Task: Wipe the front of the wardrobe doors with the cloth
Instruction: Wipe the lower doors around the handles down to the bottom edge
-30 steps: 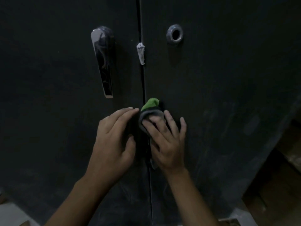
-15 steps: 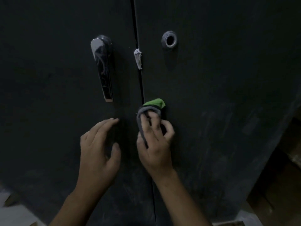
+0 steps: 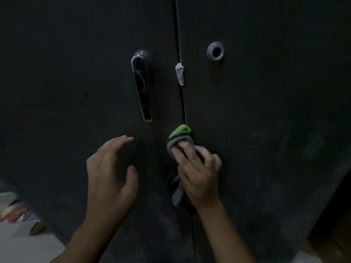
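Soft, light and limp, the grey-and-green cloth (image 3: 180, 136) sits bunched under the right hand (image 3: 197, 175), whose bent fingers press it to the wardrobe doors (image 3: 266, 111) at their seam, best held wadded beneath the palm, while the left hand (image 3: 108, 173) beside it hovers spread, holding nothing.

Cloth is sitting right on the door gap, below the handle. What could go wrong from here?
1. The cloth in the right hand straddles the gap between the doors; wiping upward could snag or dislodge the white scrap wedged there.
2. Its loose tail hangs below the palm and might catch in the gap.
3. The right door shows dusty smears; a small bunched cloth may just spread them.
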A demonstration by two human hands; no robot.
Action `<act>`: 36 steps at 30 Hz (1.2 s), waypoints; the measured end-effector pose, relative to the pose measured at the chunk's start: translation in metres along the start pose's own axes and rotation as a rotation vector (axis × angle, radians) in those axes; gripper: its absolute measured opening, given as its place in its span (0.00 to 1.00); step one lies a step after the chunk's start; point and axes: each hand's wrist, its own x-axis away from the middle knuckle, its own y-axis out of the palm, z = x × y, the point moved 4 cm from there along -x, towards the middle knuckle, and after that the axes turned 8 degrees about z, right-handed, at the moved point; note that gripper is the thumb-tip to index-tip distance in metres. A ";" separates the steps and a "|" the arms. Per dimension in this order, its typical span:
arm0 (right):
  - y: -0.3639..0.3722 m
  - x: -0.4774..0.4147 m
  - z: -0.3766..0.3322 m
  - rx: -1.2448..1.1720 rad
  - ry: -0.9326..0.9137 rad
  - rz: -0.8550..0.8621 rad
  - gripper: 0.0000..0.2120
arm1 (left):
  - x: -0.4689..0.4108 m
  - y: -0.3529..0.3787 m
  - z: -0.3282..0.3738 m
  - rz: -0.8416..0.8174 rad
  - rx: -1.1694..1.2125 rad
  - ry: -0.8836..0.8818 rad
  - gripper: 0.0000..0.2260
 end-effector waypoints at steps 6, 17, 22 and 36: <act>-0.015 0.005 0.062 0.063 0.193 0.172 0.16 | -0.002 0.040 0.047 -0.292 0.050 0.290 0.27; -0.051 -0.056 0.118 -0.010 0.505 0.413 0.23 | -0.045 0.114 0.110 -0.159 -0.142 0.647 0.24; -0.045 -0.063 0.092 -0.179 0.147 0.253 0.17 | -0.051 0.130 0.116 -0.058 -0.099 0.601 0.16; -0.092 0.031 0.247 0.068 0.955 0.454 0.25 | -0.021 0.196 0.174 -0.289 -0.375 0.819 0.28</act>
